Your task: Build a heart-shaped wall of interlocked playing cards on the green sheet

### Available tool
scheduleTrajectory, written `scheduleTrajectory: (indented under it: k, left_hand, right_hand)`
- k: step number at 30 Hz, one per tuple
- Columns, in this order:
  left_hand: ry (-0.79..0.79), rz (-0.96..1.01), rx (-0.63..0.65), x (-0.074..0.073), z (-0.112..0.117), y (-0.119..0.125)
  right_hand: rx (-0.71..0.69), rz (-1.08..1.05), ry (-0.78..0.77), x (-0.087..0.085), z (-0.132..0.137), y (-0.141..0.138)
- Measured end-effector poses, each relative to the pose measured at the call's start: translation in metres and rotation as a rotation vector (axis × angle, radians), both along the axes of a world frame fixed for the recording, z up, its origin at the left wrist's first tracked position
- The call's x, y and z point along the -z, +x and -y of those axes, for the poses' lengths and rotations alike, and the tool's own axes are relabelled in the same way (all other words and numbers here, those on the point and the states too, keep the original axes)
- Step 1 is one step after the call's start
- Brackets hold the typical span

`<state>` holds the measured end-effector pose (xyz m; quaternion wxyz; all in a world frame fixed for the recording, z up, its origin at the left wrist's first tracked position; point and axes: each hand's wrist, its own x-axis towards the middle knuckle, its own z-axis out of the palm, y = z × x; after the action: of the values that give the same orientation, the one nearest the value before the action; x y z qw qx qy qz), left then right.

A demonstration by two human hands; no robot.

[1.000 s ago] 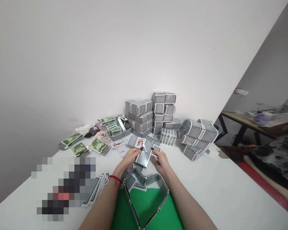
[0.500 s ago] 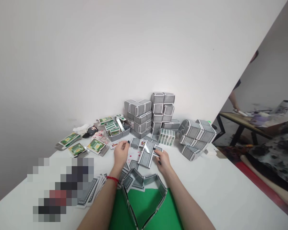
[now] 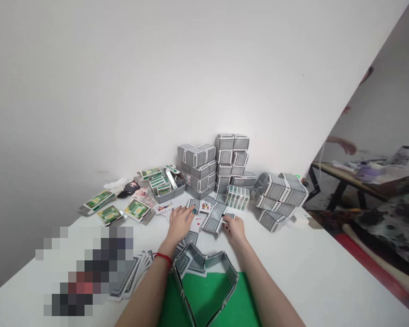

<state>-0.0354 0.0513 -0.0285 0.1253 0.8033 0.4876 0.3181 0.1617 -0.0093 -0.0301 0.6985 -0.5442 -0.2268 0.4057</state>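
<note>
My right hand [image 3: 236, 230] pinches the edge of some grey-backed playing cards [image 3: 214, 218], which overlap and have folded edges. My left hand [image 3: 180, 224] lies to the left, palm down, its fingers stretched out over loose cards. Between the hands is a face-up two of diamonds [image 3: 198, 221], with a face card [image 3: 205, 206] just behind it. Nearer to me, a heart-shaped frame of folded cards [image 3: 230, 268] stands on edge on a green sheet [image 3: 207, 290], between my forearms.
Stacked card blocks [image 3: 197, 170] and a taller stack [image 3: 232, 154] stand by the wall, another pile [image 3: 281, 195] to the right. Green card boxes [image 3: 137, 208] lie left; more [image 3: 237, 197] stand at the back. Fanned cards [image 3: 126, 277] lie front left. Another person's hand [image 3: 347, 146] is far right.
My left hand has moved right and forward, its fingers stretching out over the cards. The cards in my right hand have shifted right and now lie lower and flatter.
</note>
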Motion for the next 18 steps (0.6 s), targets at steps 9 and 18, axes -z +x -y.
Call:
scheduleTrajectory:
  k: [9,18]
  left_hand:
    - [-0.103,0.323,0.053,-0.004,-0.005,0.000]
    - [-0.472,1.012,0.040,-0.007,-0.002,0.008]
  right_hand:
    - [-0.202,-0.014,-0.011,-0.008,0.000,0.004]
    - [-0.457,0.055,0.061,-0.013,0.009,0.003]
